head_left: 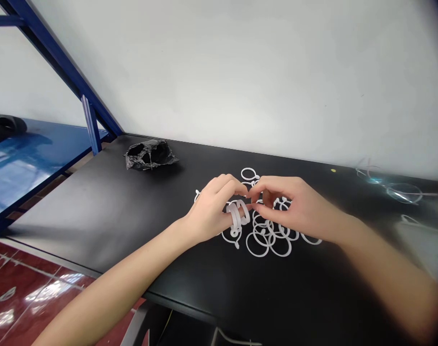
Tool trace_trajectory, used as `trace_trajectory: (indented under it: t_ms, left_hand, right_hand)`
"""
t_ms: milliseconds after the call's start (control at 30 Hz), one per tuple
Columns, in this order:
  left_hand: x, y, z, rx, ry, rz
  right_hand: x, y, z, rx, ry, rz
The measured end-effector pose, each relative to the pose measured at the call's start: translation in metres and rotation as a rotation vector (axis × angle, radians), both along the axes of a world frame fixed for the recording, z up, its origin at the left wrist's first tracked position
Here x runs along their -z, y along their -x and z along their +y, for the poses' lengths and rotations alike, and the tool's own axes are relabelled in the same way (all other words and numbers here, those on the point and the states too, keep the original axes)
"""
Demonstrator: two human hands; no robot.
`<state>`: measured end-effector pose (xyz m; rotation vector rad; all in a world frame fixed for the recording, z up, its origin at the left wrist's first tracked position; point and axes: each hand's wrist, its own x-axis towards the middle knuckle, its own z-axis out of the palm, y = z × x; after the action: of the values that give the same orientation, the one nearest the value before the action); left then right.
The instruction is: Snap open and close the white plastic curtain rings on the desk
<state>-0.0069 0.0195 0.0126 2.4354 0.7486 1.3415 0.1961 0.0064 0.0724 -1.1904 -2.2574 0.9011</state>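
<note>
At left on black surface [96, 211], we see crumpled bag [150, 154]. Our left hand [215, 209] is curled, white rings [236, 217] around thumb. Fingertips meet those of right hand [294, 204]; whether fingers grip something, we cannot tell. Loose rings [264, 231] lie below hands. Farther right, glasses [404, 193].

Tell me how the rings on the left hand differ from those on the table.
The bunched rings hang on the left hand, while the loose rings lie on the black table. The bunched rings are turned more edge-on; the loose rings lie flatter, spread out and partly overlapping. Both are white.
</note>
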Motion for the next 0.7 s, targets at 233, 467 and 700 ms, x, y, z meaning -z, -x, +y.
trace_trajectory:
  t_ms: [233,467,700]
  left_hand:
    - [-0.013,0.01,0.005,0.073,0.145,-0.038]
    - [-0.03,0.032,0.015,-0.016,0.279,-0.163]
    - [-0.042,0.084,0.029,-0.059,0.537,0.168]
  right_hand:
    - [0.039,0.011,0.007,-0.097,-0.124,-0.075]
    - [0.07,0.027,0.0,-0.12,-0.343,-0.276]
    - [0.062,0.027,0.002,-0.073,-0.291,-0.324]
